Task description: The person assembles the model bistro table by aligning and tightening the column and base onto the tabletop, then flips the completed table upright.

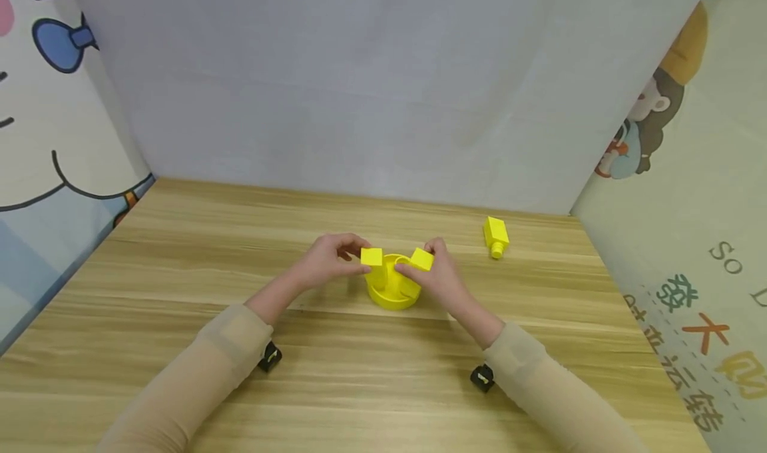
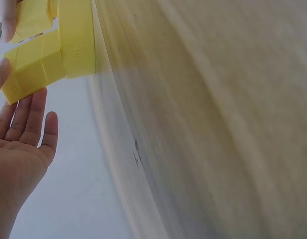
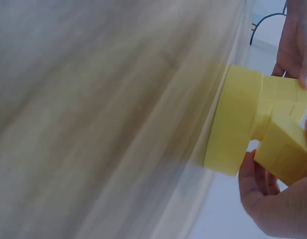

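Observation:
A round yellow dish (image 1: 392, 301) with a raised rim stands on the table between both hands. At its left side my left hand (image 1: 326, 261) holds a yellow block (image 1: 371, 257) between thumb and fingers; the block stands upright, its lower end inside the rim. My right hand (image 1: 445, 278) grips a second yellow block (image 1: 422, 259) over the dish's right side. That second block (image 3: 285, 149) leans at an angle in the right wrist view, close beside the first block (image 3: 288, 94). Fingers of the left hand (image 2: 21, 149) are spread along the block's outer side.
A third yellow block (image 1: 496, 233) with a round threaded-looking neck lies at the back right of the wooden table (image 1: 371, 386). A pale cloth wall (image 1: 359, 106) rises behind the table. Black devices (image 1: 271, 357) sit at both wrists.

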### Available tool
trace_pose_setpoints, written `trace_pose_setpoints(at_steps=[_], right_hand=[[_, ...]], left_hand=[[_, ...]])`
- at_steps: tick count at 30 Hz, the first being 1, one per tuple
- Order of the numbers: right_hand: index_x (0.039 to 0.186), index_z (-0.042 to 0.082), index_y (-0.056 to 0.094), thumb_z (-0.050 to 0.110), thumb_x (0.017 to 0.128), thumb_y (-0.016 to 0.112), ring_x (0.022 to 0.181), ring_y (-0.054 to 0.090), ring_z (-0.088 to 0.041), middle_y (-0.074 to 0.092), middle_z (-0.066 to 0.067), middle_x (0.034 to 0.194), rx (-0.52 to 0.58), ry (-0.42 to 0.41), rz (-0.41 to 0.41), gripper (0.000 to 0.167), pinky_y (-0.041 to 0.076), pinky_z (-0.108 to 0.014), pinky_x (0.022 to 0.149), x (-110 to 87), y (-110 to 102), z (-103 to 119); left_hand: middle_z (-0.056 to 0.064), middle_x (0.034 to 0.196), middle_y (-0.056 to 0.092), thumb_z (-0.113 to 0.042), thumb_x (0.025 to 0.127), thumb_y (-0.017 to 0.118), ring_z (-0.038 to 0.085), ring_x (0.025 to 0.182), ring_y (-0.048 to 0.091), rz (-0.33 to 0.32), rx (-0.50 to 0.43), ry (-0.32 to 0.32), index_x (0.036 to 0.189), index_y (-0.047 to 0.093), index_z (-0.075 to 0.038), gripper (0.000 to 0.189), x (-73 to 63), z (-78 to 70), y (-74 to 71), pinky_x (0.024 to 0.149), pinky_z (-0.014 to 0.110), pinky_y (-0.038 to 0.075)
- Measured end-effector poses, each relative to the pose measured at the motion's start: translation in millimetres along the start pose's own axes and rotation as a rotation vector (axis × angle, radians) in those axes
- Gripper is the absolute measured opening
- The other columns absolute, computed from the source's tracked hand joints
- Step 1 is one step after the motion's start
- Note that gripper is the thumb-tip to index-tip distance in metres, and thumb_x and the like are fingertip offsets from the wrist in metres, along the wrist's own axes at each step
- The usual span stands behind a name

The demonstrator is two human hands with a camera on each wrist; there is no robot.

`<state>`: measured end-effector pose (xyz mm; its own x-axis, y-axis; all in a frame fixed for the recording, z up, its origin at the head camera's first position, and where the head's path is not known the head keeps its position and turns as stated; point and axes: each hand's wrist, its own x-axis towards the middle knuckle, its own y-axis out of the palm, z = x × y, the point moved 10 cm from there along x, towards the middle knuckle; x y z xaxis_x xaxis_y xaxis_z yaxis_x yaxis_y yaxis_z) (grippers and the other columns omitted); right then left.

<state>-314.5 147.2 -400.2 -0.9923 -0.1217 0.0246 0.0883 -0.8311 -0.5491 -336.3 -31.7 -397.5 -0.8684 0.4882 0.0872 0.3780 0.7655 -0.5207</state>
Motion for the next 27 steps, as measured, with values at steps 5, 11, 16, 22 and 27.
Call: trace_pose_setpoints(at_steps=[5,11,16,22,27], right_hand=[[0.124,0.009,0.034,0.029,0.086,0.070,0.085,0.055,-0.022,0.051,-0.016,0.108,-0.021,-0.093,0.053,0.055,0.050,-0.026,0.070,-2.7,4,6],[0.137,0.012,0.038,0.022,0.092,0.063,0.109,0.050,-0.030,0.045,-0.015,0.130,0.069,-0.234,0.189,0.053,0.049,-0.041,0.087,-2.9,-4,8],[0.145,0.007,0.031,0.003,0.095,0.052,0.132,0.035,-0.036,0.036,-0.018,0.145,0.179,-0.406,0.344,0.054,0.035,-0.055,0.103,-4.9,-15,20],[0.143,0.004,0.037,0.001,0.096,0.049,0.135,0.036,-0.028,0.039,-0.014,0.146,0.121,-0.450,0.417,0.048,0.038,-0.046,0.104,-6.8,-16,20],[0.137,0.002,0.046,0.003,0.095,0.052,0.128,0.043,-0.031,0.045,-0.015,0.141,0.065,-0.454,0.368,0.042,0.043,-0.046,0.100,-8.4,-16,19]], left_hand=[[0.009,0.109,0.067,-0.024,0.079,0.078,0.021,0.094,0.062,-0.004,-0.007,-0.006,0.116,0.063,-0.006,0.043,2.0,2.6,1.5,0.081,0.032,0.053],[0.009,0.108,0.066,-0.025,0.078,0.078,0.022,0.093,0.062,-0.005,-0.012,-0.015,0.115,0.063,-0.007,0.044,2.1,3.7,1.7,0.080,0.031,0.054],[0.009,0.108,0.066,-0.024,0.078,0.078,0.022,0.093,0.062,-0.004,-0.025,-0.013,0.115,0.063,-0.006,0.044,2.3,4.4,1.6,0.080,0.032,0.054],[0.010,0.107,0.066,-0.027,0.078,0.078,0.022,0.092,0.063,-0.011,-0.018,0.021,0.115,0.062,-0.004,0.046,2.1,4.1,1.0,0.077,0.030,0.054],[0.008,0.107,0.066,-0.026,0.078,0.078,0.021,0.094,0.062,-0.006,-0.021,0.000,0.115,0.063,-0.006,0.045,2.2,5.0,1.6,0.079,0.031,0.053]])
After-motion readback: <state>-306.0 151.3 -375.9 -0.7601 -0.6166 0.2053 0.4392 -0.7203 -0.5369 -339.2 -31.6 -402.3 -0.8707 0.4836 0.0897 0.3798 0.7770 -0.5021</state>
